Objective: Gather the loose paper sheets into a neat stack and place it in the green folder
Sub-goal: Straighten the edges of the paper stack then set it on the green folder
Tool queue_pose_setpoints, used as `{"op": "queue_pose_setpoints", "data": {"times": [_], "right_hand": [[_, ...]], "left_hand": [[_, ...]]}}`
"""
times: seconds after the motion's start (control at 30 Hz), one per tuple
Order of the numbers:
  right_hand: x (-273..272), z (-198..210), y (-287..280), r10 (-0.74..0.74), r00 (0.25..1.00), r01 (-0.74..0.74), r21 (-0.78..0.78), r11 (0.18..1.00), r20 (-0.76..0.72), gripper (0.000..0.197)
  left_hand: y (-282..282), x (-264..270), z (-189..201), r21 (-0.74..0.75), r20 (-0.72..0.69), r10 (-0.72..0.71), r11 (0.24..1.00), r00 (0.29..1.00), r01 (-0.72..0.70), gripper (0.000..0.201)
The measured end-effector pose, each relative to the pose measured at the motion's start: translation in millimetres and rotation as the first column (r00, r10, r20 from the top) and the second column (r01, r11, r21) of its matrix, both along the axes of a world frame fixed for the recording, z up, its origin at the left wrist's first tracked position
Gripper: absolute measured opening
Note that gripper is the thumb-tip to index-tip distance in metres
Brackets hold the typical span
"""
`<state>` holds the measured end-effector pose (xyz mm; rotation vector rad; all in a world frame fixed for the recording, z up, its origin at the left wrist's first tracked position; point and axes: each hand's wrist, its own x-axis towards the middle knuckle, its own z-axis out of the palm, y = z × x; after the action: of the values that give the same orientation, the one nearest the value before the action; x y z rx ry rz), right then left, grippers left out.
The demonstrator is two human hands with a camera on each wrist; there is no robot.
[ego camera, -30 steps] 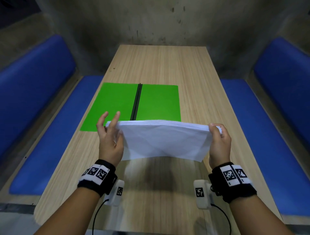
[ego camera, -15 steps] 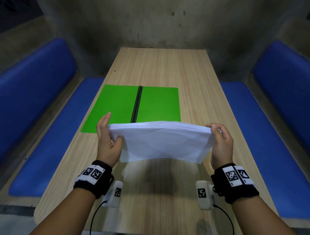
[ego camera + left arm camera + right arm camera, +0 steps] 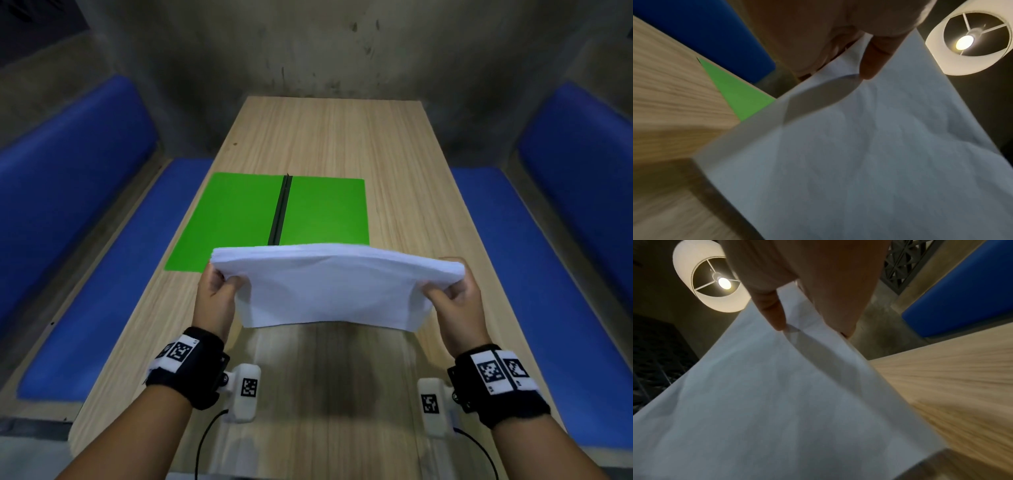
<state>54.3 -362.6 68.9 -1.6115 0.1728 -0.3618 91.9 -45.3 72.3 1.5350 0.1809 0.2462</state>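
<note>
A stack of white paper sheets (image 3: 332, 287) hangs in the air above the near half of the wooden table (image 3: 342, 144), bowed upward in the middle. My left hand (image 3: 219, 291) grips its left edge and my right hand (image 3: 452, 294) grips its right edge, thumbs on the near face. The wrist views show each thumb pressed on the paper stack (image 3: 869, 154) (image 3: 766, 402). The green folder (image 3: 239, 219) lies open flat on the table just beyond the stack, its dark spine (image 3: 280, 212) down the middle. The stack hides the folder's near edge.
Blue cushioned benches (image 3: 68, 192) (image 3: 575, 178) run along both sides of the table. A grey wall stands past the far end. A lit hanging lamp (image 3: 970, 37) (image 3: 713, 279) is overhead.
My left hand's fingers, spread beside the stack's edge before, have closed onto it. The stack has shifted slightly away from me, toward the folder, and now covers the folder's near edge.
</note>
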Motion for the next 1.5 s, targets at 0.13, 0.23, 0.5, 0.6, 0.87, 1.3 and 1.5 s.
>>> {"op": "queue_pose_setpoints", "data": {"times": [0.13,0.23,0.5,0.6,0.87,1.3,1.5], "right_hand": [[4.2,-8.7,5.5,-0.018,1.000,0.017,-0.062,0.998,-0.016,0.035],[7.7,-10.5,4.8,-0.017,0.999,0.014,-0.060,0.998,-0.034,0.030],[7.7,-10.4,1.8,0.000,0.999,-0.002,-0.061,0.998,-0.044,0.029],[7.7,-9.0,2.6,-0.001,0.999,-0.002,-0.060,0.998,-0.041,0.028],[8.1,-6.9,2.1,0.001,0.998,-0.005,-0.072,0.997,-0.064,0.024],[1.3,-9.0,-15.1,-0.251,0.953,0.267,0.080,0.960,-0.171,0.065],[6.6,40.4,12.8,0.102,0.995,-0.095,0.399,0.912,0.005,0.027]], "left_hand": [[-5.9,-2.1,-7.3,0.013,-0.106,0.028,1.000,0.994,-0.026,0.029],[-5.8,1.7,-9.0,0.002,-0.122,0.028,1.000,0.992,-0.028,0.029],[-12.5,-16.3,4.1,0.907,0.356,-0.219,0.315,0.908,-0.280,0.073],[-15.0,-21.4,0.0,0.982,0.155,-0.274,0.146,0.949,-0.118,0.077],[-45.4,-6.4,32.1,0.996,0.049,-0.376,-0.052,0.925,-0.074,0.074],[-80.2,33.0,83.9,0.964,0.010,-0.507,0.234,0.862,0.127,0.015],[-57.8,17.9,71.0,0.221,0.129,-0.491,0.861,0.862,0.457,0.033]]}}
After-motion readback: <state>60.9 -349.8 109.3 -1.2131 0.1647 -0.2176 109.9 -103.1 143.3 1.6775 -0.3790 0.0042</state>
